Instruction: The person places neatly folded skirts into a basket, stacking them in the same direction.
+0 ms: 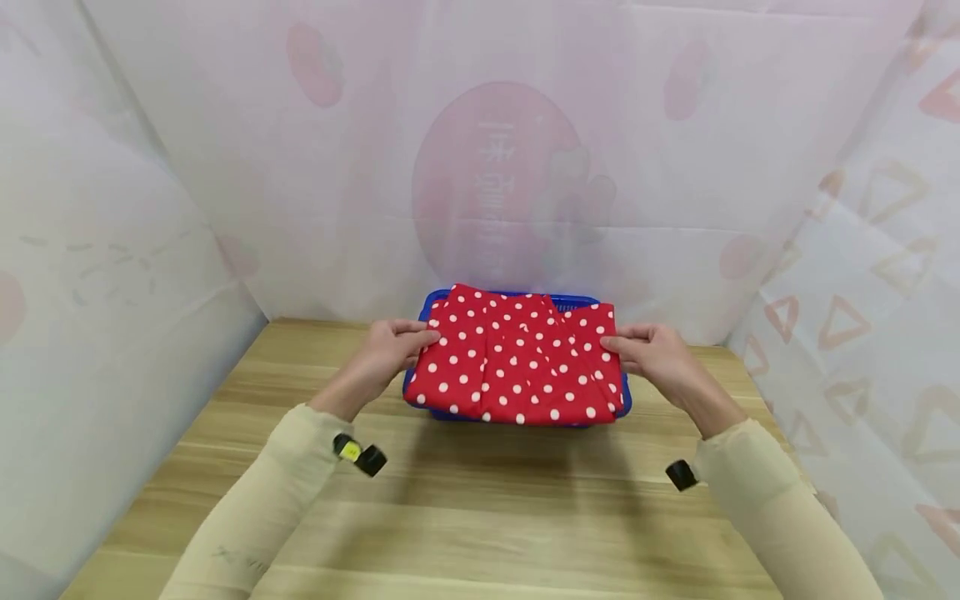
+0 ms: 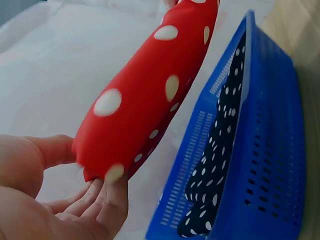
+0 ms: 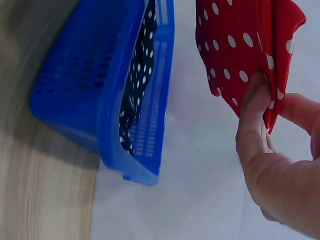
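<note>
Between my two hands hangs a folded red cloth with white polka dots (image 1: pixel 517 358), held over a blue plastic basket (image 1: pixel 628 400). My left hand (image 1: pixel 393 346) pinches its left end, thumb on one side and fingers on the other, as the left wrist view shows. At the opposite end my right hand (image 1: pixel 652 354) pinches the layered folds between thumb and fingers. Both wrist views show a gap between the red cloth and the basket. Inside the basket lies a dark cloth with white dots (image 2: pixel 220 145), which the red cloth hides in the head view.
The basket stands on a wood-grain table (image 1: pixel 487 508), near its back edge. Behind it rises a pale printed sheet (image 1: pixel 360 167), with similar sheets at the left and right sides. Black straps (image 1: pixel 360 454) show at the wrists.
</note>
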{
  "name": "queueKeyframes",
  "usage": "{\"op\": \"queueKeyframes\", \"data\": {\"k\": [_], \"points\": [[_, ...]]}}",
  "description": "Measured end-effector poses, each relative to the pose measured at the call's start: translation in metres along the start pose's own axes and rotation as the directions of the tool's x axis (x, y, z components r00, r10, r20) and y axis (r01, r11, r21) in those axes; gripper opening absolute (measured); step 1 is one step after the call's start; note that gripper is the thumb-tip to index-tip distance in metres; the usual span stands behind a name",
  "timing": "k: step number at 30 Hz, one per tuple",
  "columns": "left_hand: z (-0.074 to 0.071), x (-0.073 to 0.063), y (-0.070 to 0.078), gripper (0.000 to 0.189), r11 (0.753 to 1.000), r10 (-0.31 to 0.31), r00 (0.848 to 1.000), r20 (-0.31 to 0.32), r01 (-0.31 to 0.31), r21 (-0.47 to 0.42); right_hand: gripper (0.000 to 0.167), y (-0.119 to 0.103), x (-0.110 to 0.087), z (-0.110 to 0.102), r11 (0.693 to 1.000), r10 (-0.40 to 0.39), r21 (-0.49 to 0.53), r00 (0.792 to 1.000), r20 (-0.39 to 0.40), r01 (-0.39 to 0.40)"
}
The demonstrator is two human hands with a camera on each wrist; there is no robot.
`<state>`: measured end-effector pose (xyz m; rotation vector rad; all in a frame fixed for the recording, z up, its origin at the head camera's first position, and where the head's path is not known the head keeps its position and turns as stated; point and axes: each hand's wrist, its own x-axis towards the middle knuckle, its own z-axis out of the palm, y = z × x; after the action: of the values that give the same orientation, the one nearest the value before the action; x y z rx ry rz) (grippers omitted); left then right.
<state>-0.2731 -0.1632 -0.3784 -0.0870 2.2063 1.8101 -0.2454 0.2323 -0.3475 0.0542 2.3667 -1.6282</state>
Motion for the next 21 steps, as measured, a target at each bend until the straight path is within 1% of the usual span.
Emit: {"op": "queueKeyframes", "data": {"k": [2, 3, 6, 9, 11, 13, 15, 17, 19, 21], "points": [[0.005, 0.016, 0.001, 0.049, 1.000, -0.011, 1.000, -0.027, 0.011, -0.001, 0.059, 0.001, 0.014, -0.002, 1.000, 0.014, -0.007, 0.999, -0.035, -0.015], [0.008, 0.023, 0.001, 0.049, 1.000, -0.007, 0.999, -0.034, 0.007, 0.003, 0.058, 0.002, 0.020, -0.002, 1.000, 0.019, -0.012, 0.998, -0.052, -0.020], [0.014, 0.039, 0.001, 0.044, 0.999, 0.010, 0.998, -0.063, -0.008, 0.047, 0.058, 0.008, 0.036, -0.002, 0.999, 0.036, -0.017, 0.995, -0.088, -0.038], [0.017, 0.049, -0.003, 0.041, 0.997, 0.025, 0.996, -0.083, -0.019, 0.075, 0.057, 0.014, 0.049, 0.001, 0.999, 0.043, -0.018, 0.993, -0.111, -0.045], [0.019, 0.053, -0.007, 0.040, 0.996, 0.031, 0.995, -0.093, -0.023, 0.082, 0.055, 0.018, 0.055, 0.004, 0.999, 0.039, -0.020, 0.991, -0.127, -0.042], [0.021, 0.057, -0.012, 0.038, 0.994, 0.034, 0.994, -0.101, -0.023, 0.103, 0.051, 0.022, 0.059, 0.007, 0.998, 0.030, -0.043, 0.989, -0.144, -0.037], [0.022, 0.059, -0.017, 0.036, 0.989, 0.041, 0.993, -0.110, -0.025, 0.143, 0.047, 0.024, 0.061, 0.011, 0.996, 0.015, -0.082, 0.986, -0.168, -0.030], [0.023, 0.060, -0.021, 0.033, 0.978, 0.051, 0.991, -0.121, -0.025, 0.206, 0.042, 0.027, 0.062, 0.015, 0.986, -0.005, -0.166, 0.980, -0.200, -0.029], [0.023, 0.061, -0.024, 0.030, 0.964, 0.060, 0.989, -0.133, -0.023, 0.266, 0.039, 0.030, 0.062, 0.019, 0.964, -0.043, -0.266, 0.971, -0.234, -0.022], [0.023, 0.060, -0.026, 0.028, 0.947, 0.075, 0.987, -0.141, -0.026, 0.321, 0.037, 0.033, 0.061, 0.022, 0.933, -0.097, -0.361, 0.960, -0.261, -0.004]]}}
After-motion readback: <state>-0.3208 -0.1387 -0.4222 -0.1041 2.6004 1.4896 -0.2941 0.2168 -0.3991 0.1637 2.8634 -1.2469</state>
